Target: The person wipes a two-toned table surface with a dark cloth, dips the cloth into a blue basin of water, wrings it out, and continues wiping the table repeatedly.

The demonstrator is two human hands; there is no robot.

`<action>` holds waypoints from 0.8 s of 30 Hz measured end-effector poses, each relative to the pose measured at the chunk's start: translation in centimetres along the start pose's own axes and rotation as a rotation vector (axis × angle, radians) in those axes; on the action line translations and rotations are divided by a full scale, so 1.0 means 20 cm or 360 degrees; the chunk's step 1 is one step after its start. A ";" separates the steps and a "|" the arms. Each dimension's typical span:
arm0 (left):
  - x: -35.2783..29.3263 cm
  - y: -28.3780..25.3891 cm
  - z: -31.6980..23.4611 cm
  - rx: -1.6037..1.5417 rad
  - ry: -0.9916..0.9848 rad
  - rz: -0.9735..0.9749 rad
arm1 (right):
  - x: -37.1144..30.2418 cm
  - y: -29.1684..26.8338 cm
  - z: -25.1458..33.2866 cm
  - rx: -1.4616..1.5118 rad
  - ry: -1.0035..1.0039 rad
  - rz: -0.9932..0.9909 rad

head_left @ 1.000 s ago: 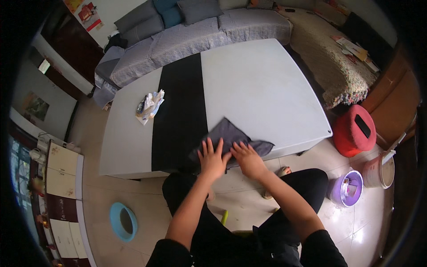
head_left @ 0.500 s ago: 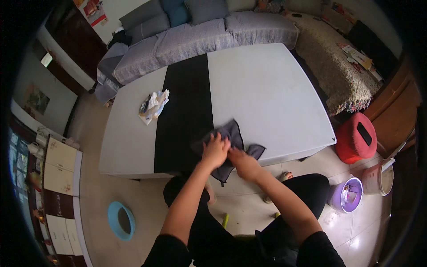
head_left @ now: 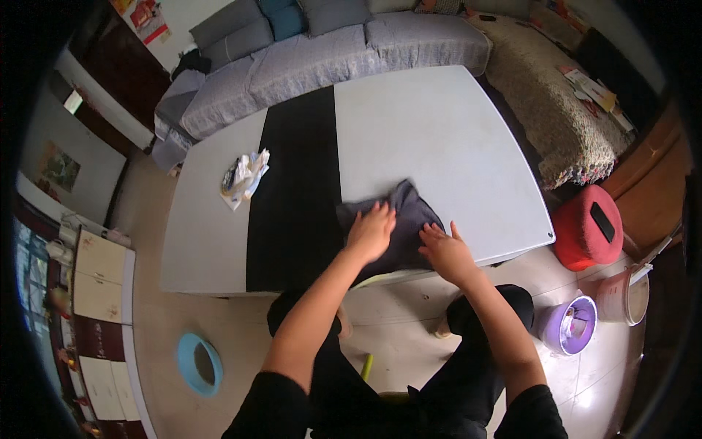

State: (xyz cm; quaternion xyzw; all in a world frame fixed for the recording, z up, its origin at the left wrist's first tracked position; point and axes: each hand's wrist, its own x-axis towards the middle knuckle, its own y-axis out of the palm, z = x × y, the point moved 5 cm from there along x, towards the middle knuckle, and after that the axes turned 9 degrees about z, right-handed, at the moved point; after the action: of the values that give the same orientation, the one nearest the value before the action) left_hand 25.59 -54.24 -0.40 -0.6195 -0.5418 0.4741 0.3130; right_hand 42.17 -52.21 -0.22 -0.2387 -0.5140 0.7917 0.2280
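A dark grey cloth [head_left: 407,233] lies spread at the near edge of a white table [head_left: 417,132] with a black band across it. My left hand [head_left: 371,233] rests on the cloth's left part, palm down, fingers stretched out. At the cloth's right edge lies my right hand [head_left: 447,253], its fingers spread and pointing away from me. Neither hand grips the cloth. Part of the cloth's far side stands up in a fold. On the table's left part sits a crumpled plastic bag [head_left: 246,179] with small items.
A grey covered sofa [head_left: 314,62] stands behind the table. To the right are a red stool [head_left: 587,223] with a black phone-like object on it, a purple bin [head_left: 569,325] and a pale bucket [head_left: 621,294]. A blue basin [head_left: 199,364] sits on the floor at left.
The cloth, bunched under both hands before, is now spread wider and flatter. My hands have moved apart, the right one to the right. The view has shifted slightly.
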 end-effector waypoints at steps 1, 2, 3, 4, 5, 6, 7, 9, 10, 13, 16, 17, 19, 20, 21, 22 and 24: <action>-0.12 0.05 0.00 0.0053 0.0147 -0.0016 | 0.00 -0.01 0.01 -0.0112 0.0011 0.0098; -0.23 0.07 -0.02 -0.0019 0.0149 0.0101 | 0.01 -0.02 0.02 -0.0174 -0.0032 0.0173; -0.31 0.10 -0.03 -0.0063 0.0153 0.0138 | 0.02 -0.03 0.03 -0.0090 -0.0054 0.0238; -0.31 0.10 -0.04 -0.0048 0.0155 0.0128 | 0.03 -0.05 0.03 -0.0007 -0.0075 0.0303; -0.31 0.09 -0.04 -0.0032 0.0137 0.0123 | 0.04 -0.04 0.05 0.0086 -0.0114 0.0376; -0.28 0.07 -0.03 0.0037 0.0133 0.0067 | 0.04 -0.04 0.08 0.0049 -0.0132 0.0365; -0.20 0.04 -0.02 0.0106 0.0132 0.0012 | 0.04 -0.03 0.12 0.0013 -0.0147 0.0353; -0.03 -0.03 0.04 0.0156 -0.0015 -0.0148 | 0.04 -0.04 0.15 -0.0046 -0.0200 0.0192; 0.05 -0.06 0.02 0.0164 -0.0104 -0.0114 | 0.03 0.02 0.13 -0.0056 -0.0231 0.0064; 0.05 -0.01 -0.03 0.0225 -0.0072 -0.0161 | 0.02 0.00 0.13 -0.0070 -0.0184 0.0131; -0.21 0.08 -0.15 0.0134 0.0233 0.0057 | 0.03 -0.02 0.09 -0.0041 -0.0080 0.0422; -0.32 0.11 -0.16 0.0043 0.0287 0.0077 | 0.04 -0.04 0.12 -0.0007 -0.0089 0.0682; -0.40 0.11 -0.17 0.0002 0.0328 0.0023 | 0.03 -0.01 0.16 0.0010 -0.0117 0.0880; -0.37 0.11 -0.13 0.0013 0.0302 0.0005 | 0.02 -0.01 0.19 -0.0015 -0.0152 0.0817; -0.29 0.11 -0.08 0.0016 0.0293 -0.0018 | 0.01 -0.01 0.19 -0.0051 -0.0170 0.0753; -0.19 0.09 -0.06 0.0123 0.0222 -0.0026 | 0.01 -0.01 0.20 -0.0072 -0.0185 0.0602; 0.02 0.00 -0.05 0.0189 0.0054 -0.0193 | 0.03 0.01 0.17 -0.0139 -0.0195 0.0286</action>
State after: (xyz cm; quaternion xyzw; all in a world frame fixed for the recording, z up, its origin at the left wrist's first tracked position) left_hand 26.52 -53.69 -0.10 -0.5738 -0.5438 0.4751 0.3864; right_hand 39.59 -54.25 0.68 -0.2445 -0.5375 0.7990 0.1136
